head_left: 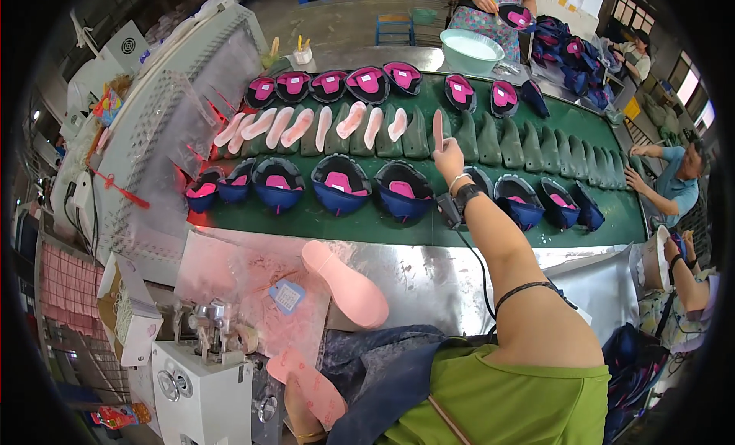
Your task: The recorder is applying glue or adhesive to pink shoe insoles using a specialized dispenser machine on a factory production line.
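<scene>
The right hand, at frame centre, has its grip closed around a pink insole held upright over the green conveyor belt. At lower left, the left hand grips another pink insole. A pink sole lies on the metal counter.

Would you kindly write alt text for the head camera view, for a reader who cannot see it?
A person's right hand reaches out and stands a pink sole on a green conveyor belt, between rows of pink soles and dark blue shoe uppers. The left hand holds another pink insole low near a white machine.
</scene>
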### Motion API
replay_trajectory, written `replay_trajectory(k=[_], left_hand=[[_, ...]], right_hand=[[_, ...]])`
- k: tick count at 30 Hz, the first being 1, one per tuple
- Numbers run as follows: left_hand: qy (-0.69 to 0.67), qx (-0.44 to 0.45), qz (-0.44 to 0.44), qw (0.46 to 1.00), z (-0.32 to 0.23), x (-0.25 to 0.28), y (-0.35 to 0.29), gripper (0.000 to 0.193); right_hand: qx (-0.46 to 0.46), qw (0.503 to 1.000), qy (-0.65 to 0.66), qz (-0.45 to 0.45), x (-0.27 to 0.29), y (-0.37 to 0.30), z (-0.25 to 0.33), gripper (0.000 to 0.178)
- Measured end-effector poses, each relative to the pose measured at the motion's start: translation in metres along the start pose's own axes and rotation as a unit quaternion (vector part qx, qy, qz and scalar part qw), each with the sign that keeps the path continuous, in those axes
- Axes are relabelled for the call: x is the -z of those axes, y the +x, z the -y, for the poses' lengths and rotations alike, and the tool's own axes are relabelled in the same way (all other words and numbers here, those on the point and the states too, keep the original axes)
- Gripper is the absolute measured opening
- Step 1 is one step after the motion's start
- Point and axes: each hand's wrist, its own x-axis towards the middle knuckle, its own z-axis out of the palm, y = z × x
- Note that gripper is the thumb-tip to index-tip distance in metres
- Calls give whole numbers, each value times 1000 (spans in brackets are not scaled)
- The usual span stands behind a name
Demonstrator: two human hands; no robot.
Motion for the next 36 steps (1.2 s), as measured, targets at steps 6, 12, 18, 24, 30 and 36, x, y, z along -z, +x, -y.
replay_trajectory(k=[6,12,18,24,30,36], left_hand=[[-13,46,-3,999,-1,-13,6,41],[-21,50,-26,998,-3,-42,27,34],[-9,61,16,998,6,-92,64,32],[7,68,34,997,9,-110,71,32],[5,79,33,996,15,-112,71,33],[-4,89,37,995,16,-112,70,37]], right_hand=[[-12,976,168,140,-47,-27,12,42],[96,889,299,332,-3,-169,98,18],[210,852,295,379,65,-222,157,31],[330,843,223,361,85,-284,169,47],[398,838,137,348,81,-299,153,45],[414,823,132,366,87,-297,153,41]])
